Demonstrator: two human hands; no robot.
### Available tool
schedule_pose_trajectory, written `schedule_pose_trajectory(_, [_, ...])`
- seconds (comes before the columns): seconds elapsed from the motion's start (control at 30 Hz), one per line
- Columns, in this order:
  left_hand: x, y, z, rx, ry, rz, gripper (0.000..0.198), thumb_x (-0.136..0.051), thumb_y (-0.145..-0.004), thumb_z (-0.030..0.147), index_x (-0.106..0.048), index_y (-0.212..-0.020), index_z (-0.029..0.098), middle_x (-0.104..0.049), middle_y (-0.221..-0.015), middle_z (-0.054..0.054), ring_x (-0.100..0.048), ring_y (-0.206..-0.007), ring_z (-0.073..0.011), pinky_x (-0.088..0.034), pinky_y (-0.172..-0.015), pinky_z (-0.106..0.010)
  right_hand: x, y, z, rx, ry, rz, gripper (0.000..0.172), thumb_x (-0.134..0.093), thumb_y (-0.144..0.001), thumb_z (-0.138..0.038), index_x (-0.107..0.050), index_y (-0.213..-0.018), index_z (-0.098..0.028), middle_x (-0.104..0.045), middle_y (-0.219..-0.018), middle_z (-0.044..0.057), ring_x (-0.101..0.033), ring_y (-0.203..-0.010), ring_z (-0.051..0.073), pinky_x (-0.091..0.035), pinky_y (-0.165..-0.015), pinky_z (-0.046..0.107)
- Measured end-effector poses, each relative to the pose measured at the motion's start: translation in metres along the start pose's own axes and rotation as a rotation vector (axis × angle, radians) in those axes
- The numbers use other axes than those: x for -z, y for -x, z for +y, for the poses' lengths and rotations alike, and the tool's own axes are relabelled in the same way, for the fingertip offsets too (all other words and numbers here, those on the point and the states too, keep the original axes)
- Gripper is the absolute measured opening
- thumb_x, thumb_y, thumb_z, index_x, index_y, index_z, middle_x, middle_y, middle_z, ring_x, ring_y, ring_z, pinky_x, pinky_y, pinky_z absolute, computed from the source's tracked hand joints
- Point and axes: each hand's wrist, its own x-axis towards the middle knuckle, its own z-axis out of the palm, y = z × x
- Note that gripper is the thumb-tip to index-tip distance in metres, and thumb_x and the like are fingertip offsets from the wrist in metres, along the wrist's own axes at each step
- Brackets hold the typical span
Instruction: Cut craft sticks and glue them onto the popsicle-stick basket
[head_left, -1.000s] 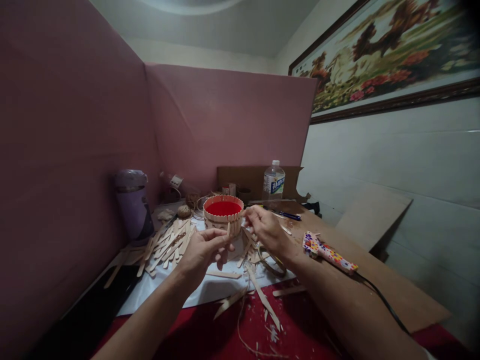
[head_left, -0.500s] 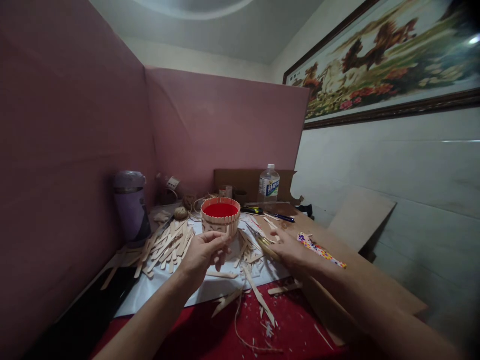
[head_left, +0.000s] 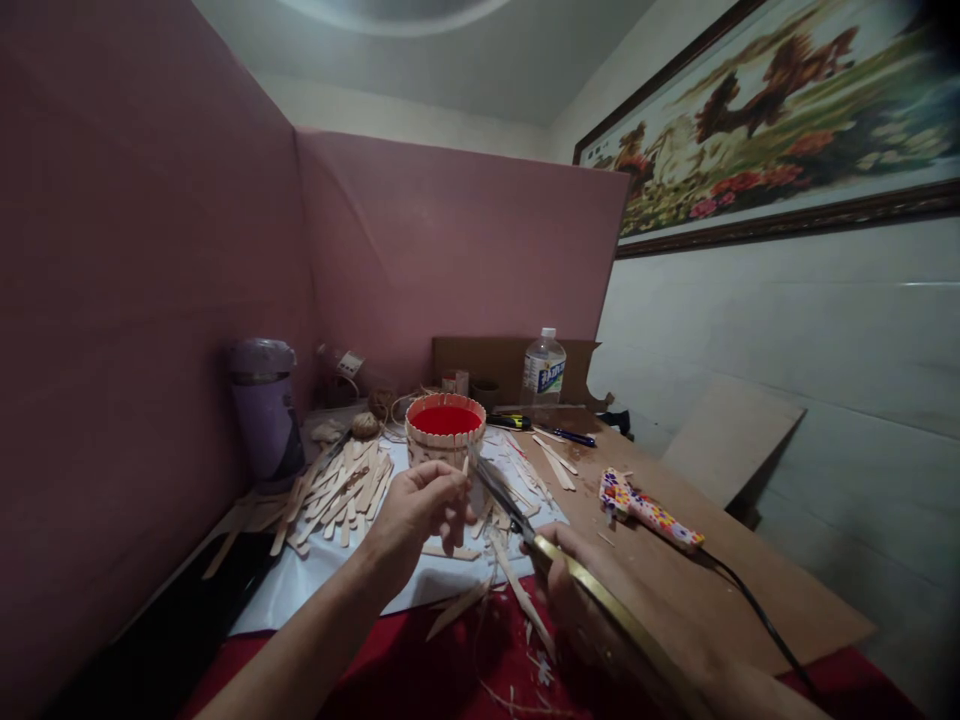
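My left hand [head_left: 418, 513] pinches a short wooden craft stick [head_left: 465, 468], held upright just in front of a round red container clad in craft sticks [head_left: 445, 432]. My right hand [head_left: 592, 600] grips gold-handled scissors [head_left: 525, 520], and their blades point up and left with the tips close to the held stick. A heap of loose craft sticks [head_left: 337, 490] lies on white paper [head_left: 420, 580] left of the container. Cut stick scraps [head_left: 517, 590] are scattered between my hands.
A patterned glue gun [head_left: 649, 512] with a black cord lies on the brown board [head_left: 750, 580] to the right. At the back stand a water bottle [head_left: 544, 368], a purple jug [head_left: 264, 405], a blue pen [head_left: 574, 436] and cardboard. Pink panels wall the left and back.
My right hand left the container, reached right across the table, and came back near me holding the scissors. My left hand has kept the stick in place.
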Motion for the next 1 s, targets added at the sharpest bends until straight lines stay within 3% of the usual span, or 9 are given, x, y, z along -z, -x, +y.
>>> schedule_pose_trajectory(0.1, [0.000, 0.000, -0.003, -0.039, -0.005, -0.005, 0.017, -0.056, -0.074, 0.028, -0.050, -0.066, 0.015, -0.060, -0.052, -0.001, -0.045, -0.034, -0.0067, -0.033, -0.033, -0.017, -0.009, 0.002, -0.001, -0.041, -0.005, -0.073, 0.041, -0.060, -0.067, -0.058, -0.060, -0.082, -0.020, -0.051, -0.052, -0.003, -0.043, -0.041, 0.009, -0.036, -0.037, 0.020])
schedule_pose_trajectory(0.27, [-0.002, 0.000, -0.007, -0.089, -0.040, 0.013, 0.023, -0.053, -0.078, 0.034, -0.046, -0.065, 0.016, -0.059, -0.049, 0.000, -0.044, -0.032, -0.0065, -0.030, -0.032, -0.017, -0.027, 0.000, 0.019, -0.021, -0.008, -0.009, 0.066, -0.047, -0.068, -0.073, -0.052, -0.105, -0.019, -0.036, -0.048, -0.009, -0.030, -0.036, 0.005, -0.028, -0.033, 0.016])
schedule_pose_trajectory(0.33, [-0.004, 0.000, -0.008, -0.101, -0.054, 0.013, 0.024, -0.051, -0.079, 0.035, -0.045, -0.064, 0.017, -0.058, -0.048, 0.001, -0.043, -0.031, -0.0063, -0.029, -0.032, -0.016, -0.029, -0.002, 0.025, 0.003, 0.006, -0.066, 0.071, -0.046, -0.068, -0.074, -0.049, -0.110, -0.016, -0.036, -0.047, -0.009, -0.030, -0.036, 0.004, -0.028, -0.034, 0.016])
schedule_pose_trajectory(0.47, [-0.007, 0.001, -0.009, -0.106, -0.079, 0.028, 0.025, -0.049, -0.081, 0.034, -0.043, -0.064, 0.017, -0.057, -0.046, 0.002, -0.042, -0.029, -0.0062, -0.028, -0.031, -0.016, -0.025, -0.004, 0.021, 0.040, 0.054, -0.182, 0.073, -0.051, -0.067, -0.072, -0.050, -0.110, -0.014, -0.038, -0.047, -0.008, -0.034, -0.038, 0.005, -0.029, -0.037, 0.017])
schedule_pose_trajectory(0.73, [-0.012, 0.006, -0.008, -0.089, -0.153, 0.024, 0.028, -0.050, -0.080, 0.039, -0.044, -0.064, 0.016, -0.058, -0.046, 0.000, -0.042, -0.029, -0.0060, -0.027, -0.032, -0.016, -0.026, 0.012, 0.007, -0.054, -0.006, -0.100, 0.068, -0.051, -0.069, -0.070, -0.053, -0.110, -0.016, -0.039, -0.050, -0.006, -0.036, -0.043, 0.006, -0.028, -0.040, 0.017])
schedule_pose_trajectory(1.0, [-0.013, 0.008, -0.007, -0.065, -0.143, -0.004, 0.025, -0.048, -0.080, 0.032, -0.044, -0.061, 0.016, -0.059, -0.046, -0.001, -0.043, -0.029, -0.0064, -0.030, -0.033, -0.017, -0.025, 0.009, 0.018, -0.069, -0.007, -0.056, 0.070, -0.050, -0.064, -0.074, -0.053, -0.105, -0.017, -0.042, -0.054, -0.006, -0.033, -0.040, 0.005, -0.025, -0.037, 0.017])
